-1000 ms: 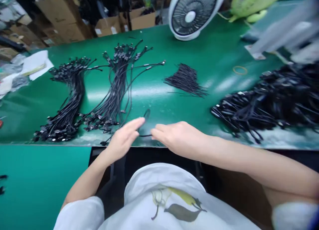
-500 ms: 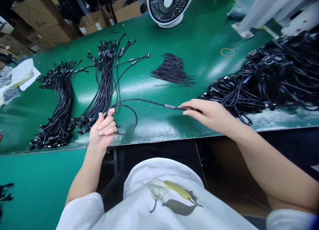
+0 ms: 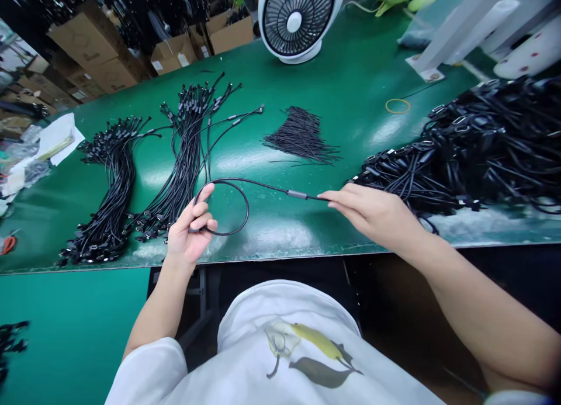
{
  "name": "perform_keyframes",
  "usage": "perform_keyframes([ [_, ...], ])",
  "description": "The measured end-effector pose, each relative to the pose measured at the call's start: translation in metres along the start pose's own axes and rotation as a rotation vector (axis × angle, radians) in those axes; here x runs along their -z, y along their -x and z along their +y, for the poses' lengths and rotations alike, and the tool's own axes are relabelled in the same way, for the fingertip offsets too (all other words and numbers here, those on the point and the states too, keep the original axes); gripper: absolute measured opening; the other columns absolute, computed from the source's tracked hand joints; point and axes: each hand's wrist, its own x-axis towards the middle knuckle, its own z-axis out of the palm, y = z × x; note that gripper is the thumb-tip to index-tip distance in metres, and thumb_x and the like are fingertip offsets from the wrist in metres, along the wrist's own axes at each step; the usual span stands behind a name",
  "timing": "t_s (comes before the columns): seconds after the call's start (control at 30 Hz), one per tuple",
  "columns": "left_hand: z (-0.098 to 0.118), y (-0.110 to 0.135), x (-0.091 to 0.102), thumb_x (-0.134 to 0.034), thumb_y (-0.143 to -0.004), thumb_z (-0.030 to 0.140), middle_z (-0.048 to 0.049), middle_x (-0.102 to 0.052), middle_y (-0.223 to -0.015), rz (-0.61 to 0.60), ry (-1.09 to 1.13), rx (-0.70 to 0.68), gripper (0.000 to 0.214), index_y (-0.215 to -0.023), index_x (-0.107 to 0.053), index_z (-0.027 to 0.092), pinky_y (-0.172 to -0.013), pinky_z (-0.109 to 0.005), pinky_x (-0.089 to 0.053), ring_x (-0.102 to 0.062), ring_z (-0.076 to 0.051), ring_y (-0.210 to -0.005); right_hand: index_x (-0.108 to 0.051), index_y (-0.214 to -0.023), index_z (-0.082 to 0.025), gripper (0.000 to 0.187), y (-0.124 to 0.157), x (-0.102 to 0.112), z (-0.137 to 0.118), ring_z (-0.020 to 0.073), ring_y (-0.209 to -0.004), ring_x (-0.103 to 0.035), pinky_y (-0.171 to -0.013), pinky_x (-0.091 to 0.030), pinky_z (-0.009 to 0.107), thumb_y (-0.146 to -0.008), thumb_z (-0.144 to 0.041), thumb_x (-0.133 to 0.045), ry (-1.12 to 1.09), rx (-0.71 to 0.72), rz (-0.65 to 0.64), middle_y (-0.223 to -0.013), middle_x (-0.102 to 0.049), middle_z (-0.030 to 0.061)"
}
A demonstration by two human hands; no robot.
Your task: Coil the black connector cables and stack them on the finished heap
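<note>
A thin black cable (image 3: 267,186) runs between my two hands above the green table (image 3: 280,229). My left hand (image 3: 193,227) is closed on it, and a round loop of the cable stands out from the fingers to the right. Along the straight stretch sits a grey cylindrical sleeve (image 3: 297,194). My right hand (image 3: 372,215) pinches the cable just right of that sleeve, its end hidden by the fingers. Behind my left hand lies a bundle of black cables (image 3: 186,136), with a second cable bundle (image 3: 116,183) farther left.
A pile of short black ties (image 3: 302,135) lies mid-table. On the right is a big heap of coiled black cables (image 3: 477,142). A white fan (image 3: 302,58), a yellow rubber band (image 3: 397,106) and a white metal post (image 3: 456,31) stand or lie farther back. Cardboard boxes (image 3: 90,40) sit beyond the table.
The cable's loop has become rounder and wider at my left hand, whose fingers have shifted on it. My right hand keeps its pinch. The view has tilted slightly.
</note>
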Motion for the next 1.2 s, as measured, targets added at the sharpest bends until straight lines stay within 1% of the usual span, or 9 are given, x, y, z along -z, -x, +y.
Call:
perform_keyframes([
  [0.17, -0.028, -0.014, -0.003, -0.067, -0.086, 0.033, 0.0033, -0.063, -0.065, -0.082, -0.435, -0.133, 0.026, -0.106, -0.066, 0.016, -0.063, -0.021, -0.053, -0.056, -0.006, -0.05, -0.068, -0.098, -0.014, 0.022, 0.015, -0.014, -0.033, 0.0135, -0.058, -0.051, -0.056, -0.029, 0.028, -0.094, -0.014, -0.047, 0.219, 0.178, -0.033, -0.066, -0.059, 0.0024],
  [0.33, -0.071, -0.016, -0.01, -0.057, -0.092, 0.043, -0.0084, -0.072, -0.096, -0.291, -0.951, -0.126, 0.028, -0.093, -0.067, 0.016, -0.088, -0.031, -0.049, -0.067, -0.019, -0.092, -0.063, -0.079, -0.014, 0.022, 0.002, -0.021, -0.078, 0.0119, -0.053, -0.046, -0.053, -0.023, 0.029, -0.094, -0.018, -0.047, -0.113, 0.305, -0.24, -0.066, -0.059, 0.0021],
  [0.43, -0.079, -0.012, -0.015, -0.057, -0.092, 0.042, -0.0017, -0.063, -0.07, -0.456, -1.021, 0.001, 0.027, -0.091, -0.066, 0.017, -0.076, -0.028, -0.047, -0.061, -0.014, -0.071, -0.064, -0.081, -0.016, 0.024, -0.022, -0.018, -0.072, 0.0115, -0.066, -0.052, -0.059, -0.031, 0.025, -0.096, -0.029, -0.05, -0.387, 0.103, -0.156, -0.075, -0.062, 0.0029],
  [0.53, -0.08, -0.012, -0.017, -0.057, -0.091, 0.046, 0.007, -0.039, -0.051, -0.417, -0.686, 0.055, 0.03, -0.086, -0.061, 0.017, -0.058, -0.025, -0.041, -0.041, -0.009, -0.048, -0.062, -0.094, -0.018, 0.025, -0.037, -0.029, -0.062, 0.0122, -0.081, -0.055, -0.073, -0.041, 0.024, -0.091, -0.042, -0.058, -0.825, -0.286, 0.09, -0.091, -0.062, 0.0036],
  [0.73, -0.103, -0.007, -0.018, -0.059, -0.087, 0.055, -0.0003, -0.049, -0.061, -0.265, -0.41, 0.24, 0.046, -0.064, -0.054, 0.016, -0.07, -0.028, -0.045, -0.057, -0.016, -0.069, -0.047, -0.072, -0.018, 0.044, -0.035, -0.071, -0.092, 0.0038, -0.045, -0.026, -0.045, -0.024, 0.018, -0.087, -0.058, -0.056, -1.684, -0.82, 0.135, -0.056, -0.03, -0.0086],
  [0.8, -0.113, -0.003, -0.015, -0.056, -0.086, 0.06, -0.0021, -0.05, -0.064, -0.262, -0.451, 0.273, 0.053, -0.056, -0.049, 0.017, -0.081, -0.03, -0.045, -0.06, -0.019, -0.081, -0.046, -0.068, -0.017, 0.048, -0.034, -0.074, -0.1, 0.0021, -0.045, -0.021, -0.042, -0.022, 0.017, -0.08, -0.059, -0.065, -1.782, -0.899, 0.226, -0.056, -0.029, -0.0094],
  [0.93, -0.121, 0.004, -0.007, -0.063, -0.08, 0.062, -0.0047, -0.057, -0.078, -0.205, -0.535, 0.279, 0.055, -0.054, -0.046, 0.016, -0.088, -0.029, -0.045, -0.059, -0.019, -0.088, -0.057, -0.078, -0.017, 0.043, -0.031, -0.069, -0.105, 0.0054, -0.065, -0.055, -0.062, -0.049, 0.016, -0.072, -0.056, -0.075, -1.922, -0.977, 0.282, -0.074, -0.057, -0.0022],
  [1.03, -0.122, 0.007, -0.004, -0.066, -0.077, 0.062, -0.0087, -0.063, -0.089, -0.17, -0.487, 0.417, 0.055, -0.055, -0.044, 0.016, -0.093, -0.037, -0.048, -0.063, -0.023, -0.093, -0.062, -0.099, -0.018, 0.041, -0.028, -0.067, -0.106, 0.0136, -0.087, -0.067, -0.075, -0.057, 0.024, -0.082, -0.055, -0.066, -1.97, -1.001, 0.161, -0.096, -0.068, 0.0051],
  [1.2, -0.128, 0.007, -0.003, -0.067, -0.077, 0.06, -0.0095, -0.066, -0.094, -0.145, -0.381, 0.524, 0.053, -0.06, -0.044, 0.016, -0.096, -0.047, -0.05, -0.065, -0.027, -0.101, -0.057, -0.085, -0.015, 0.037, -0.031, -0.074, -0.103, 0.0117, -0.074, -0.069, -0.071, -0.058, 0.023, -0.095, -0.05, -0.049, -1.867, -1.088, 0.212, -0.078, -0.068, 0.003],
])
